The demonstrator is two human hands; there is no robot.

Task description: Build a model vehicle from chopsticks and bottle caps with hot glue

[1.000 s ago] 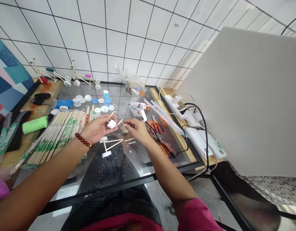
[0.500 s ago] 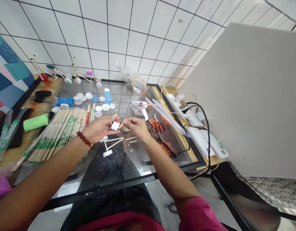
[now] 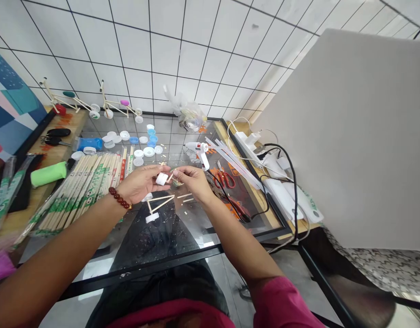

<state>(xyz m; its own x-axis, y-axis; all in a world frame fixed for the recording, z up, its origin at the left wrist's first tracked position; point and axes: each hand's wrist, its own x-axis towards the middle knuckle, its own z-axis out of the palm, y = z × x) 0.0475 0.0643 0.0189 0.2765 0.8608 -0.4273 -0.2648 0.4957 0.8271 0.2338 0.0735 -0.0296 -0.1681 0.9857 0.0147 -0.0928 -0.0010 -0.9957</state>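
Note:
My left hand (image 3: 141, 183) is closed on white bottle caps (image 3: 161, 178), which sit together between thumb and fingers. In a pinch, my right hand (image 3: 192, 182) grips a short wooden stick (image 3: 170, 177) right beside the caps; I cannot tell whether its end touches them. Just below my hands, a small triangular stick frame (image 3: 161, 203) lies on the glass table, with a white cap (image 3: 152, 217) at its near corner and another cap (image 3: 147, 197) partly behind my left hand. Loose short stick pieces (image 3: 186, 198) lie to its right.
Wrapped chopsticks (image 3: 80, 191) lie left. White and blue caps (image 3: 149, 151) spread behind them. A hot glue gun (image 3: 200, 152), glue sticks (image 3: 235, 161), red-handled scissors (image 3: 225, 179) and cables lie right. Two stick-built tricycles (image 3: 119, 102) stand at the back; a plastic bag (image 3: 189, 116) is nearby.
The view has shifted slightly. Both hands keep their hold, and the caps have turned a little in my left hand beside the stick.

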